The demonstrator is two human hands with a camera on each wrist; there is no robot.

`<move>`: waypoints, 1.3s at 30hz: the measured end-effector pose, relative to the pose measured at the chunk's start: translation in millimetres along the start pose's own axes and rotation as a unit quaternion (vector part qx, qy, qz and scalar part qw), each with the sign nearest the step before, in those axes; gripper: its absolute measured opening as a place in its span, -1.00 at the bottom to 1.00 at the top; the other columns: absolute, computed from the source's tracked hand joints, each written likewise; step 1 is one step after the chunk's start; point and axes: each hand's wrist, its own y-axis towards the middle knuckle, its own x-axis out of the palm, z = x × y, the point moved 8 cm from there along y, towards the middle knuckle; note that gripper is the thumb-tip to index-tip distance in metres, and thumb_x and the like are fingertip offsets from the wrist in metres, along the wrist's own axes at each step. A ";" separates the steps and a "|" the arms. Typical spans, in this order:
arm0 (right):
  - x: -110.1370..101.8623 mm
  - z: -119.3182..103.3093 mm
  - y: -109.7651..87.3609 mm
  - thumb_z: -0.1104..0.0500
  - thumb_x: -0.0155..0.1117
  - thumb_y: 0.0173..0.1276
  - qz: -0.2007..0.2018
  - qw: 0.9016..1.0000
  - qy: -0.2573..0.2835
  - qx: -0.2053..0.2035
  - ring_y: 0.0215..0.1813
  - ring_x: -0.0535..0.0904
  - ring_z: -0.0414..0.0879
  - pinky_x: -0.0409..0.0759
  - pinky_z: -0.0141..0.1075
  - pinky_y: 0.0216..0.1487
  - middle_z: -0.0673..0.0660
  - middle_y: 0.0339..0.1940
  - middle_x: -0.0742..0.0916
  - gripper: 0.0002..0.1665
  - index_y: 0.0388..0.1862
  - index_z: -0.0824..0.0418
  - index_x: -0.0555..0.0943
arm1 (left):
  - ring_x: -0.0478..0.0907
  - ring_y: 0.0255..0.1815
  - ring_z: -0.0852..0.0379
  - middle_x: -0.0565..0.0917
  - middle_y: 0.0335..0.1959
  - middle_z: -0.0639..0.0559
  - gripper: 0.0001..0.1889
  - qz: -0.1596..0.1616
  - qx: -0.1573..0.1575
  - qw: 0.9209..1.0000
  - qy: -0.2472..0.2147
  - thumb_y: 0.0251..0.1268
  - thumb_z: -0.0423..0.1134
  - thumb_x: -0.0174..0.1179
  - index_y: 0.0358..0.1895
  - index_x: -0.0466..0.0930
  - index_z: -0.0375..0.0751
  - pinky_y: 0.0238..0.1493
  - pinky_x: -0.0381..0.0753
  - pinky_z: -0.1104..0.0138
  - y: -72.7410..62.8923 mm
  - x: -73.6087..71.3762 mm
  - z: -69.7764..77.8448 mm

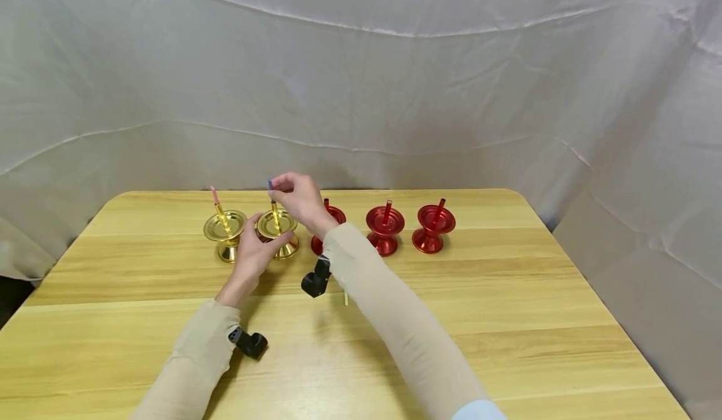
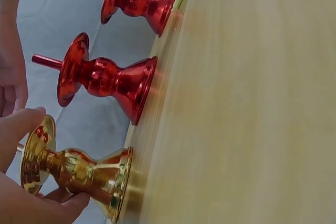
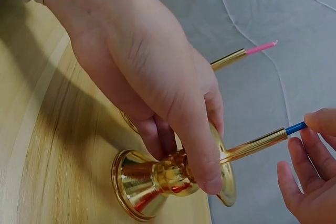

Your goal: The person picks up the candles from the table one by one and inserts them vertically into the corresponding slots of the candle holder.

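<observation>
My left hand (image 1: 257, 251) grips the second gold candle holder (image 3: 152, 182) below its dish, thumb on one side and fingers on the other. A blue candle (image 3: 296, 127) stands with its lower end in that holder's tube. At the candle's upper part, the thumb and fingers of my right hand (image 1: 301, 199) pinch it. Just left stands another gold candle holder (image 1: 228, 251) with a pink candle (image 1: 214, 195) in its tube. In the left wrist view, the gold holder's base rests on or very near the table; the thumb lies across its dish.
To the right stand three red candle holders, the nearest (image 2: 100, 77) partly behind my right wrist in the head view, then a middle one (image 1: 385, 222) and a far right one (image 1: 431, 232). A pale candle (image 1: 346, 298) lies on the wooden table (image 1: 536, 345), partly under my right sleeve.
</observation>
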 end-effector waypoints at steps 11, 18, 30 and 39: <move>-3.7 -2.9 0.2 0.27 0.29 0.36 -0.003 0.999 -0.033 -0.007 -0.14 0.62 -0.11 0.56 -0.41 -0.15 0.09 -0.21 0.72 -0.78 -0.05 0.32 0.64 | 0.02 0.46 -0.19 0.01 0.49 -0.35 0.02 0.022 -0.001 0.998 0.054 0.20 -0.18 0.35 0.52 -0.21 -0.32 0.44 0.06 0.06 -1.8 -1.5 3.2; -12.7 -8.8 4.2 0.27 0.29 0.35 0.000 0.999 -0.042 -0.014 -0.05 0.61 -0.06 0.56 -0.37 -0.05 0.13 -0.14 0.73 -0.77 -0.04 0.31 0.64 | 0.01 0.46 -0.23 0.00 0.48 -0.39 0.02 0.026 0.004 0.997 0.071 0.20 -0.17 0.35 0.52 -0.23 -0.33 0.43 0.04 0.01 -3.6 -1.2 8.5; -13.9 -4.5 6.0 0.22 0.28 0.38 0.004 0.998 -0.053 -0.035 -0.10 0.62 -0.11 0.55 -0.37 -0.08 0.10 -0.18 0.74 -0.81 -0.11 0.30 0.68 | -0.02 0.47 -0.24 -0.03 0.49 -0.39 0.01 0.014 -0.013 0.998 0.068 0.24 -0.15 0.32 0.52 -0.25 -0.31 0.43 0.04 -0.02 -2.9 5.8 6.2; -12.6 -3.6 5.2 0.21 0.29 0.37 -0.002 0.998 -0.054 -0.034 -0.13 0.63 -0.14 0.55 -0.42 -0.15 0.08 -0.19 0.75 -0.79 -0.09 0.30 0.68 | -0.03 0.47 -0.27 -0.04 0.48 -0.42 0.01 0.011 -0.014 0.997 0.077 0.25 -0.14 0.31 0.53 -0.28 -0.29 0.43 0.03 -0.04 -3.5 7.5 6.8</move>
